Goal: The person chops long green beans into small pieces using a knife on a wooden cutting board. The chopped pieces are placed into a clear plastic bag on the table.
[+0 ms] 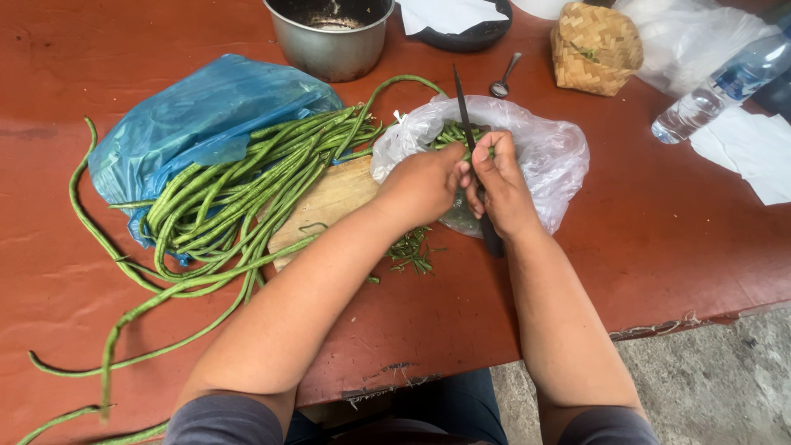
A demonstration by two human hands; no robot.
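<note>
My right hand (500, 188) grips a dark knife (463, 111) whose blade points away over a clear plastic bag (548, 152) holding cut green bean pieces (449, 132). My left hand (422, 183) is closed on a bean right beside the blade, fingers touching the right hand. A pile of long green beans (239, 194) lies to the left, partly on a wooden cutting board (329, 202) and spilling from a blue plastic bag (198, 111). One long bean (156, 301) trails under my left forearm.
On the red-brown table (676, 239) stand a metal pot (331, 37), a spoon (504, 76), a woven basket (595, 45), a plastic water bottle (725, 86), white paper (754, 148) and a dark dish (465, 33). Bean trimmings (412, 250) lie near the front edge.
</note>
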